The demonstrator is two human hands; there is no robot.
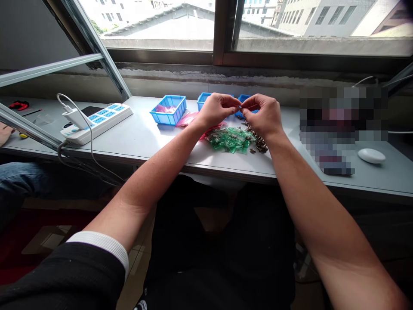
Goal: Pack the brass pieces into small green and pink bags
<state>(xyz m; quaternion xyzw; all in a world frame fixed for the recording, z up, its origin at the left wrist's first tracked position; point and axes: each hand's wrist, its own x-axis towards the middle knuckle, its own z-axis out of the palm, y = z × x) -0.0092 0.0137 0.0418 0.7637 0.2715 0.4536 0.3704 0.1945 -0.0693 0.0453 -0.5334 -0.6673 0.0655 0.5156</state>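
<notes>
a: going left to right from the pile of green packets (232, 140) — what's furthest out on your desk (145, 137)?

b: well to the left of the pile, a white power strip (97, 122) with blue sockets, a white charger (73, 117) plugged into it. nearer the pile, still to its left and further back, a blue tray (168, 109) with something pink inside.

a: and your hands?

b: my left hand (215, 110) is raised just above and behind the pile, fingers curled, thumb and forefinger pinched together at the tips. my right hand (263, 114) meets it from the other side, pinching the same way. between the two sets of fingertips there's a tiny piece (239, 104); it's too small for me to say what it is, or which hand really grips it.

a: anything under your right hand?

b: small dark metal parts (258, 142), touching the right edge of the pile. two more blue trays sit behind my hands, mostly hidden.

a: further right?

b: a white mouse (371, 155), well apart from the pile.
</notes>
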